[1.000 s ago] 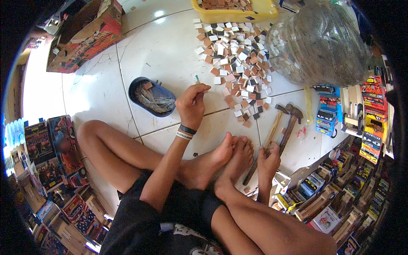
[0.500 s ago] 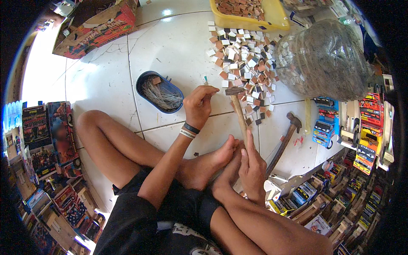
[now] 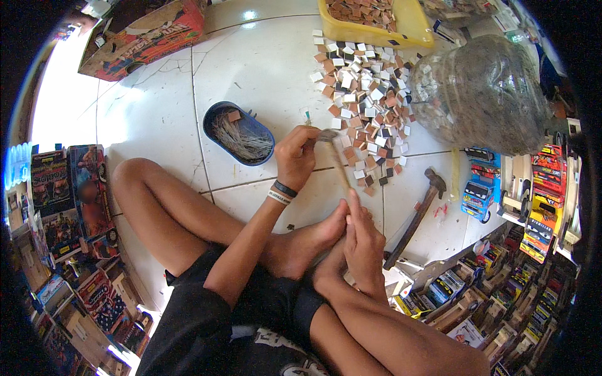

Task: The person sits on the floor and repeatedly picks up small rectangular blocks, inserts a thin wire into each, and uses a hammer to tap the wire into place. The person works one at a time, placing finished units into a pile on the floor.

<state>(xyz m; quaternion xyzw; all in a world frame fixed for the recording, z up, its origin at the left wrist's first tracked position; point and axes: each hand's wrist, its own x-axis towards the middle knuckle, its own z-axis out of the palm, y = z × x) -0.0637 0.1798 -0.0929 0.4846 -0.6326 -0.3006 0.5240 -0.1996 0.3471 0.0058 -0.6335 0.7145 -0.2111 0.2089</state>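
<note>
My right hand (image 3: 365, 241) is closed round the wooden handle of a hammer (image 3: 338, 164). The hammer's head, slightly blurred, is at the fingertips of my left hand (image 3: 296, 156). Those fingers are pinched together; whatever is between them is too small or hidden to make out. Beside my left hand lies a blue oval container (image 3: 207, 133) holding thin silvery pieces like nails or cut wires (image 3: 241, 141), with one small brown square on top. Small square tiles (image 3: 360, 94), white, brown and black, are spread in a heap just beyond the hammer head.
A second hammer (image 3: 419, 216) lies to the right. Behind the tiles stand a yellow tub (image 3: 419, 32) with brown squares and a big clear plastic bag (image 3: 483, 94). A cardboard box (image 3: 147, 45) sits far left. Toy trucks (image 3: 478, 191) and stacked wooden parts (image 3: 476, 301) line the sides.
The hammer head has swung left to my left fingertips. My right hand has shifted slightly left with the handle, while my left hand keeps its pinch almost in place.
</note>
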